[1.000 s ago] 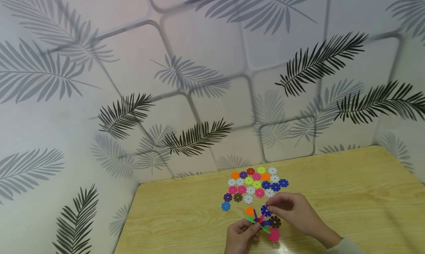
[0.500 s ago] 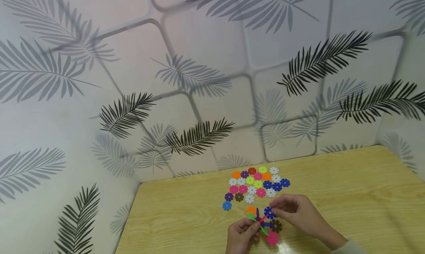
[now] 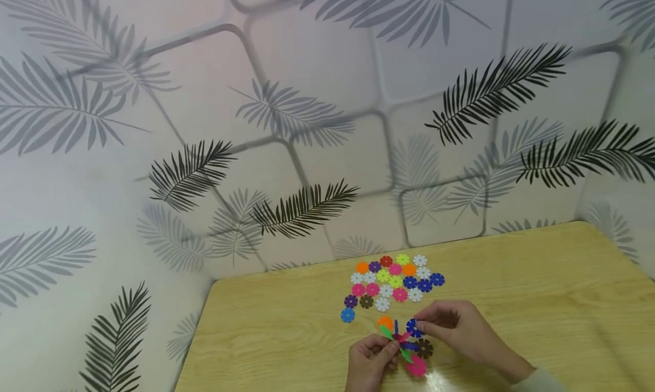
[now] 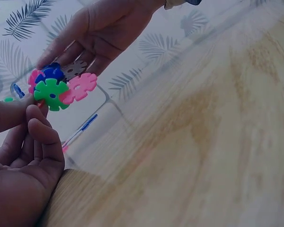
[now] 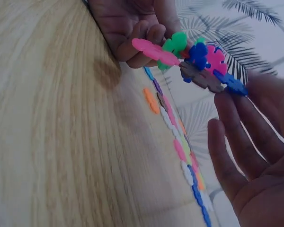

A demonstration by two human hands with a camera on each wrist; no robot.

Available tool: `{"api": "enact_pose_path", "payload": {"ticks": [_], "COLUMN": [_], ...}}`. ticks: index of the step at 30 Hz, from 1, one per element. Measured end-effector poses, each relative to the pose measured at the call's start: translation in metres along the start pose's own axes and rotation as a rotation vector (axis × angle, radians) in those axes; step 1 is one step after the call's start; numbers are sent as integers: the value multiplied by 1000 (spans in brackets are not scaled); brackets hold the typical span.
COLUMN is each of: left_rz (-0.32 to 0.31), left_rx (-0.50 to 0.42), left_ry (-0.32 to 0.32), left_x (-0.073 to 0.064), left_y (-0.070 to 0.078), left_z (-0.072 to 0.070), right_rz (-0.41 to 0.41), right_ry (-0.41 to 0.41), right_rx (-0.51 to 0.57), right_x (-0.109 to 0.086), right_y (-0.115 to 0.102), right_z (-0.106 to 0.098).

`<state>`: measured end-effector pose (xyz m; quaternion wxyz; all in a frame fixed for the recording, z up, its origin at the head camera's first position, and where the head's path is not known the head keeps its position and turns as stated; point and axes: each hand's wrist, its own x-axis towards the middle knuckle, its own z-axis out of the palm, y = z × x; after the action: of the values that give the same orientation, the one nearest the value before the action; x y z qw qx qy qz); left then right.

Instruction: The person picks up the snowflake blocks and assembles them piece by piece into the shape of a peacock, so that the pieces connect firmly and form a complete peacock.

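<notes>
My left hand (image 3: pixel 369 360) pinches a cluster of joined, notched plastic discs between thumb and fingers, held above the table. A green disc (image 4: pixel 51 94), a pink disc (image 5: pixel 154 51) and a brown disc (image 5: pixel 201 78) are among those fitted together by their slots at angles. On the cluster's right side, my right hand (image 3: pixel 455 329) pinches a dark blue disc (image 3: pixel 413 327) by its edge. That blue disc meets the cluster near a pink piece (image 5: pixel 217 59); how deeply their slots engage I cannot tell.
Several loose discs lie flat on the wooden table (image 3: pixel 276 329) beyond my hands, including a light blue disc (image 3: pixel 348 314) and a white disc (image 3: pixel 382 304). One orange disc (image 3: pixel 385 322) lies nearer, just behind the cluster. A leaf-patterned wall (image 3: pixel 327 153) stands at the table's back.
The cluster in my left hand has turned slightly, its lower pink disc swinging down and left. My right hand has shifted a little right with the blue disc still pinched.
</notes>
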<state>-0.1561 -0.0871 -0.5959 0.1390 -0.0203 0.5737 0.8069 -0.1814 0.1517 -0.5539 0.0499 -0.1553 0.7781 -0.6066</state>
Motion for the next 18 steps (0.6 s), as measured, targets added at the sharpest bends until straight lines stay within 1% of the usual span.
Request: {"api": "enact_pose_path", "payload": {"ticks": [2,3,5,9,11,12,13,16,18], "left_rz": [7,0,-35,-103,-109,-104,-104,-102,-106], "left_rx": [6,8,16,0,-20,-35,-48,-76,-86], "left_ry": [-21,-23,-7,14,4,-7,-13,-24,-26], "left_x": [1,1,1,3,4,5,5,4,4], "left_y": [1,1,2,0,-1,-1,-2,-1,1], "left_z": [0,0,0,2,1,1,0,-3,-3], "right_rz": [-14,-13,6,65,62,45,7,-154,-278], "right_ry": [-12,-16,-27,-56,-86,-108,-128,-198,-226], "right_rx": [34,45,40,-61,-132,-159,-202,-350,-436], "right_x": [5,9,15,30,36,40,43,50,53], "right_y": [3,5,11,25,30,31,32,29,28], "right_z": [-2,-3,-3,1,5,8,10,17,21]}}
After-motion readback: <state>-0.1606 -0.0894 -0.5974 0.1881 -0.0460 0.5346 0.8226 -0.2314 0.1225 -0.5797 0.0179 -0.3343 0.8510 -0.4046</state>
